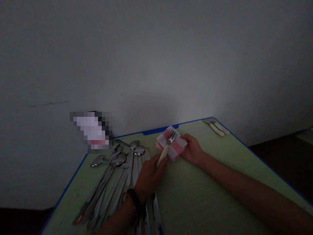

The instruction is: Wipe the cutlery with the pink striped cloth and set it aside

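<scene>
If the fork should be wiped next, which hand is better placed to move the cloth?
Probably the right hand: it holds the folded pink-and-white cloth, over which the head of the fork shows. The left hand grips the fork's pale handle.

Properly shiny metal is seen on the fork [167, 142], up at the tines anyway, and it's paired with a smooth, plastic-looking handle [163, 154]. The same combo can be spotted on the cream-handled cutlery [217, 128]. The spoons [139, 150] are finished in glossy, almost mirror-like metal. The cloth [180, 148] is clearly made of soft, matt fabric. A fairly dull, smooth tabletop [186, 195] is trimmed with plastic-looking blue edging [158, 130], and the wall [156, 58] is matt, with scuffs.
</scene>
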Demonstrator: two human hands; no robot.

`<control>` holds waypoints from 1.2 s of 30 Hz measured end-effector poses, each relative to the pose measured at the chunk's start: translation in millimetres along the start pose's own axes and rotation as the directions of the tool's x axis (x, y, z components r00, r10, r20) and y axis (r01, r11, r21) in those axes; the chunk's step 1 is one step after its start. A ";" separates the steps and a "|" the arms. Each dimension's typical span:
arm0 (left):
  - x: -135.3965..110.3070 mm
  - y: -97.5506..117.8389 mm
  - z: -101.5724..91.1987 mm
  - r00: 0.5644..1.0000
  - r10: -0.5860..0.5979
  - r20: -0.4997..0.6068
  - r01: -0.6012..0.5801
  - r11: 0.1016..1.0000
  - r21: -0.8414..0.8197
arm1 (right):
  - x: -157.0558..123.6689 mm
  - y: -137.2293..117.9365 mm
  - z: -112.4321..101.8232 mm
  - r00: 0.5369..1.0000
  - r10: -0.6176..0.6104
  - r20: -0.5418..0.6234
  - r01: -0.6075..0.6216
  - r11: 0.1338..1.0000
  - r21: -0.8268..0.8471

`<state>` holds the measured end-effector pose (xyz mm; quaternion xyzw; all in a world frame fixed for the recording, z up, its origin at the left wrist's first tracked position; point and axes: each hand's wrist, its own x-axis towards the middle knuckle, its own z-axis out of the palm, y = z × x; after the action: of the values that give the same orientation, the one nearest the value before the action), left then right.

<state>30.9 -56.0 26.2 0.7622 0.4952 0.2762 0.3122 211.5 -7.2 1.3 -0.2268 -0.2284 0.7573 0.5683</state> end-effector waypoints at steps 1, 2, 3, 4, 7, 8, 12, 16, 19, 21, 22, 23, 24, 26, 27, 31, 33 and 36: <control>-0.1 -0.2 -0.2 1.000 -0.007 -0.003 0.007 1.000 0.000 | -0.8 -1.8 0.5 1.000 0.015 -0.005 -0.014 0.999 0.030; -0.2 -0.6 -0.2 1.000 -0.018 -0.002 0.018 1.000 -0.003 | -1.6 -3.5 1.0 1.000 0.031 -0.008 -0.030 0.998 0.055; -0.3 -1.2 -0.2 1.000 -0.031 0.000 0.031 0.999 -0.011 | -2.1 -4.8 1.4 0.999 0.045 -0.008 -0.044 0.996 0.075; -0.4 -2.1 0.1 0.999 -0.044 0.003 0.044 0.999 -0.024 | -2.5 -5.8 1.9 0.998 0.058 -0.009 -0.057 0.994 0.089; -0.5 -5.2 1.4 0.998 -0.061 0.007 0.061 0.995 -0.078 | -2.9 -5.7 2.8 0.996 0.091 -0.018 -0.089 0.992 0.094; -0.5 -6.0 1.8 0.998 -0.059 0.000 0.059 0.994 -0.090 | -3.1 -4.7 2.9 0.995 0.100 -0.015 -0.098 0.992 0.082; -0.6 -6.0 2.1 0.998 -0.039 -0.040 0.037 0.998 -0.056 | -4.3 1.9 1.9 0.994 0.092 0.066 -0.092 0.996 -0.004; -1.6 -1.5 1.3 1.000 0.005 0.015 -0.006 0.999 0.034 | -3.0 8.6 -0.1 0.988 0.054 0.147 -0.038 0.993 -0.110; -2.7 1.6 0.4 0.996 0.012 0.093 -0.022 0.994 0.109 | -2.0 10.3 0.6 0.989 0.023 0.146 -0.001 0.988 -0.151; -3.4 2.5 -0.3 0.992 0.006 0.129 -0.025 0.988 0.153 | -2.8 9.9 2.5 0.991 0.018 0.133 0.002 0.990 -0.144; -3.7 2.5 -0.6 0.990 0.004 0.144 -0.029 0.985 0.171 | -3.6 9.4 3.5 0.992 0.020 0.127 -0.002 0.990 -0.139; -3.9 2.3 -0.7 0.987 0.006 0.160 -0.036 0.982 0.187 | -4.3 9.1 4.5 0.992 0.022 0.122 -0.006 0.991 -0.136; -4.2 1.9 -0.7 0.985 0.009 0.173 -0.045 0.978 0.205 | -5.0 8.9 5.1 0.993 0.026 0.117 -0.010 0.990 -0.139; -4.6 0.7 -0.2 0.982 0.021 0.188 -0.068 0.968 0.244 | -5.6 9.0 5.7 0.994 0.022 0.105 -0.004 0.987 -0.163; -4.7 0.0 0.2 0.980 0.031 0.197 -0.082 0.962 0.259 | -5.5 9.3 5.7 0.995 0.016 0.098 0.002 0.984 -0.180; -4.8 -1.1 1.5 0.967 0.063 0.246 -0.131 0.954 0.269 | -5.6 10.7 6.9 0.998 -0.002 0.062 0.016 0.975 -0.221; -4.7 -0.4 1.1 0.967 0.060 0.246 -0.125 0.958 0.257 | -6.5 11.1 9.2 0.999 0.004 0.052 0.007 0.977 -0.213; -4.1 1.6 -0.4 0.971 0.054 0.232 -0.108 0.968 0.227 | -7.8 11.3 12.4 0.999 -0.008 0.044 0.017 0.980 -0.198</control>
<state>30.1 -60.3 27.2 0.8400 0.4547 0.1396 0.2611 197.4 -18.7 4.9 -0.2646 -0.3165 0.7318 0.5425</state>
